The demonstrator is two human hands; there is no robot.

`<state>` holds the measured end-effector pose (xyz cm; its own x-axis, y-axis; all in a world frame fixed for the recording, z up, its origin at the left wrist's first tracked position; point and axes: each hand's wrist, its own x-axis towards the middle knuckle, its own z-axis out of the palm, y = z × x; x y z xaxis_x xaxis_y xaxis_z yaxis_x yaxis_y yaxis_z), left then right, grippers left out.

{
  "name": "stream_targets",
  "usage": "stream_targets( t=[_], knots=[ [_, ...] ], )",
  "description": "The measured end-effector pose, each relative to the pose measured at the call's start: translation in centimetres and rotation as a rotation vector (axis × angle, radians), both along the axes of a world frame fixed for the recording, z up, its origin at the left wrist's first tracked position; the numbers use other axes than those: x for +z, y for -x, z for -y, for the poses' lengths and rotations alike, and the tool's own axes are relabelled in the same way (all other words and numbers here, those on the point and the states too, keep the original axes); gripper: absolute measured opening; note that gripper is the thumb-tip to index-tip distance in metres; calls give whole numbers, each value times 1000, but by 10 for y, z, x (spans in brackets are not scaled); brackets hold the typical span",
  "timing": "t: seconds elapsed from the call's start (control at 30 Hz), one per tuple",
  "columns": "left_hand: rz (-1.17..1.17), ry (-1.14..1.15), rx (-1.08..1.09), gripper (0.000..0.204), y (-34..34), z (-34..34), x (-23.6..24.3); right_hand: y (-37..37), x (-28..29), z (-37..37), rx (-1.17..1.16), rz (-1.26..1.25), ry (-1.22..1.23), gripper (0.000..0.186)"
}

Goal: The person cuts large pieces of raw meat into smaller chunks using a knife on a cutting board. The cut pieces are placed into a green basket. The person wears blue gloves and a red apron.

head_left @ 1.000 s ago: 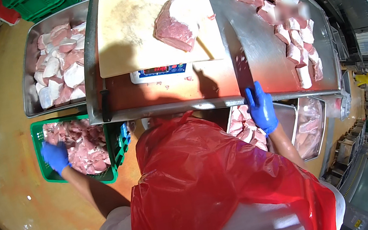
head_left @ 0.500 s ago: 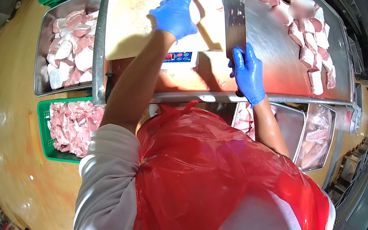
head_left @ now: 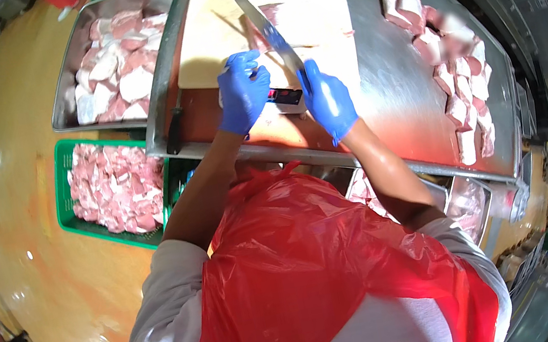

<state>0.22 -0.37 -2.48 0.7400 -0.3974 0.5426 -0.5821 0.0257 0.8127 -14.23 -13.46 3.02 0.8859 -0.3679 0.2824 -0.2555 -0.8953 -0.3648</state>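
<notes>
My right hand (head_left: 329, 97), in a blue glove, grips a long knife (head_left: 260, 21) by its handle. The blade slants up and left across the white cutting board (head_left: 205, 29). A piece of raw meat (head_left: 270, 12) lies on the board, partly hidden by the blade. My left hand (head_left: 245, 98), also blue-gloved, is near the board's front edge with its fingers curled. Whatever it may hold is hidden. Between my hands shows a small scale display (head_left: 285, 96), partly covered.
Cut meat blocks (head_left: 459, 76) lie on the steel table (head_left: 390, 103) at right. Left of it stand a steel tub (head_left: 61, 98) and a green crate (head_left: 65, 200), both filled with meat. Another dark-handled knife (head_left: 174, 130) rests beside the board. Further meat bins sit below the table's front edge.
My left hand has come back toward me off the board, its fingers now curled. The right hand has moved left and swung the knife across the board.
</notes>
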Motion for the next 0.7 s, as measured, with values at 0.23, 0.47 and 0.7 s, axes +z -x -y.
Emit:
stream_targets(
  t=[0.23,0.47,0.7],
  knots=[
    [-57,127,138,6,9,-22,8,-47,-2,27,213,-79,260,26],
    [-109,-329,426,10,-9,-97,-13,129,36,99,130,-650,290,19],
    [-6,-178,70,34,7,0,19,97,55,51,85,-246,181,14]
  ],
)
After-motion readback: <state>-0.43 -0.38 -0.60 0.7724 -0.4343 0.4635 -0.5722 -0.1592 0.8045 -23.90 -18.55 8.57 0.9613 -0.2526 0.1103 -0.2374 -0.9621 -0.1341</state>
